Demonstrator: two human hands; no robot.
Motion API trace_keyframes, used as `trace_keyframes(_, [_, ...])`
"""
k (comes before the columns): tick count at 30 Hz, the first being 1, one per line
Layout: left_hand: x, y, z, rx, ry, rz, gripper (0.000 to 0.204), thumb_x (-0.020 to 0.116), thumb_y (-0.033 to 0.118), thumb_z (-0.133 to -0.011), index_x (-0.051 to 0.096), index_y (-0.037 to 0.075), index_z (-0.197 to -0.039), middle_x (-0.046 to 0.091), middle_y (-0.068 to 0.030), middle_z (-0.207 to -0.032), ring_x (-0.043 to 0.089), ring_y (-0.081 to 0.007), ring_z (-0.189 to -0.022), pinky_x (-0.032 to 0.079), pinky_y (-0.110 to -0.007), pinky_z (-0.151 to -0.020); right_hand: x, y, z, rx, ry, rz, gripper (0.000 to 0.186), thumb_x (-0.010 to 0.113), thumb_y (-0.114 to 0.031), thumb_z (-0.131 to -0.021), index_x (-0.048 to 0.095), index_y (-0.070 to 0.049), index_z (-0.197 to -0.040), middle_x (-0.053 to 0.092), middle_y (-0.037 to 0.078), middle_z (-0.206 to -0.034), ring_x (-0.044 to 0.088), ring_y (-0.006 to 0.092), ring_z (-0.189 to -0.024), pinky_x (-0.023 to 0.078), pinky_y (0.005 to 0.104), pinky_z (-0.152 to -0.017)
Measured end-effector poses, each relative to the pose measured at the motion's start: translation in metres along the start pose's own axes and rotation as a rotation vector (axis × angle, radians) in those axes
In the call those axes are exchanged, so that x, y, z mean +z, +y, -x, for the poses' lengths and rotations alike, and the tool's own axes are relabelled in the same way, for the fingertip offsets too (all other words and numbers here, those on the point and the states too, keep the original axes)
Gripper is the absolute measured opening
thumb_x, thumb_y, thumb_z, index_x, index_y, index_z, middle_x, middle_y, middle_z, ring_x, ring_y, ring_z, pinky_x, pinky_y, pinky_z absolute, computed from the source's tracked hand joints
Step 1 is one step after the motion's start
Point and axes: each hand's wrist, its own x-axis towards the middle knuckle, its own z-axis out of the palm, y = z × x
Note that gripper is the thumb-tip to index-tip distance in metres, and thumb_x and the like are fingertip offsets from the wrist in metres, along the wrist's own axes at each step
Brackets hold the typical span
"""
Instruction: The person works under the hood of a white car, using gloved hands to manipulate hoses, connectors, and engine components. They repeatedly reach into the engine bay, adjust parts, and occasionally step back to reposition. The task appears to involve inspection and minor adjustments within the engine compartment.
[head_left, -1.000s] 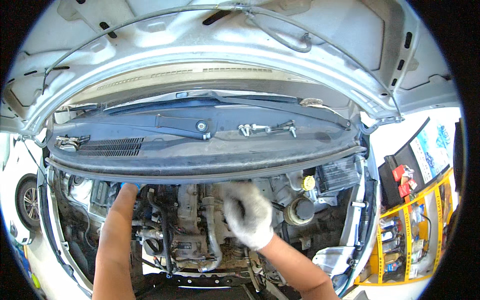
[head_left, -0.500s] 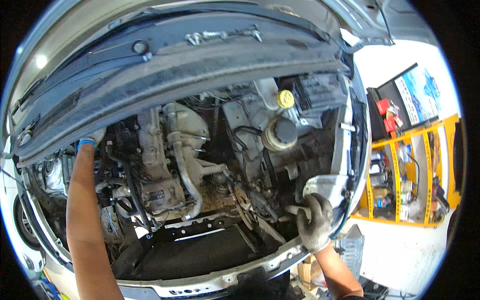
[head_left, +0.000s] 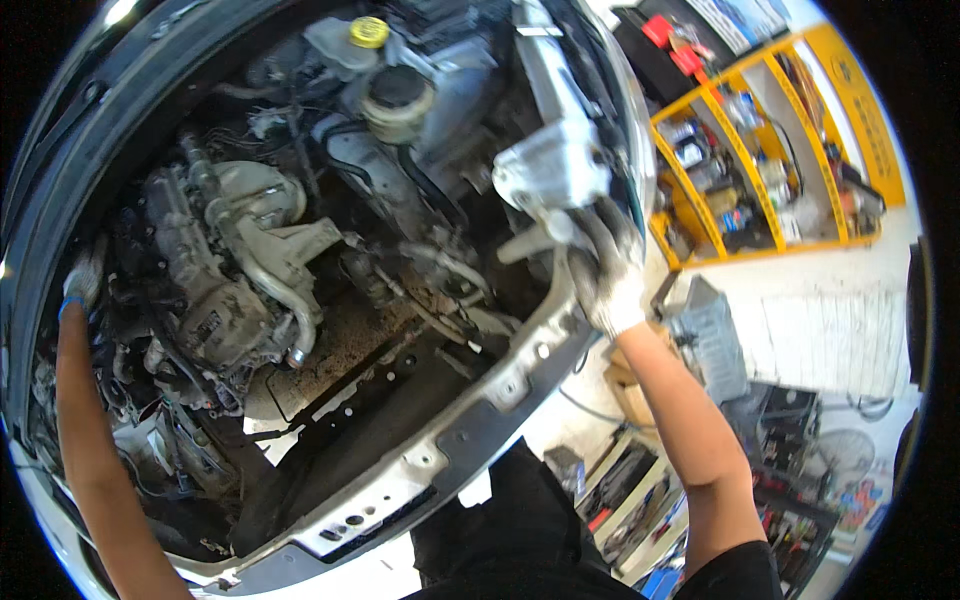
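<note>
I stand over an open engine bay with both arms stretched out. My right hand, in a dirty grey-white work glove, is at the front right corner. Its fingers bend around a pale tube-shaped part just below a silvery metal bracket. My left hand, gloved with a blue cuff, reaches down at the far left beside the engine; its fingers are hidden among dark hoses. The front crossmember runs between my arms.
A reservoir with a black cap and a yellow cap lie toward the back. An orange shelf with bottles is on the right wall. A grey bin and a tool tray stand outside the bumper.
My view has tilted and shifted right, so the engine bay appears turned and further left. My right hand stays by the bracket, and more of the pale part shows. The left hand stays beside the engine.
</note>
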Motion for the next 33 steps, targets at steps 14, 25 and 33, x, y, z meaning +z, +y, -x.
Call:
trace_keyframes(14, [0.040, 0.151, 0.515, -0.170, 0.688, 0.596, 0.057, 0.059, 0.024, -0.103, 0.045, -0.001, -0.152, 0.050, -0.0216, -0.154, 0.046, -0.0347, -0.143, 0.033, -0.045, -0.120, 0.009, 0.005, 0.017, -0.026, 0.068, 0.042, 0.050, 0.074, -0.019, -0.085, 0.066, -0.018, -0.135, 0.058, 0.018, -0.142, 0.055, 0.0402, -0.128, 0.041, 0.0498, -0.113])
trace_keyframes(25, [0.134, 0.184, 0.589, -0.253, 0.559, 0.684, 0.026, 0.058, 0.021, -0.093, 0.073, 0.003, -0.104, 0.071, -0.0196, -0.108, 0.064, -0.0397, -0.107, 0.046, -0.049, -0.100, 0.039, 0.006, 0.010, 0.125, 0.089, 0.092, 0.052, 0.070, -0.030, -0.091, 0.065, -0.009, -0.139, 0.051, 0.020, -0.153, 0.045, 0.0410, -0.140, 0.031, 0.0458, -0.122])
trace_keyframes(33, [0.141, 0.181, 0.588, -0.251, 0.621, 0.706, 0.020, 0.062, 0.020, -0.088, 0.073, 0.007, -0.098, 0.071, -0.0145, -0.097, 0.065, -0.0352, -0.099, 0.047, -0.048, -0.095, 0.060, 0.058, 0.015, 0.265, 0.124, -0.451, 0.046, 0.072, -0.014, -0.094, 0.065, 0.000, -0.137, 0.053, 0.017, -0.153, 0.045, 0.0325, -0.144, 0.029, 0.0395, -0.122])
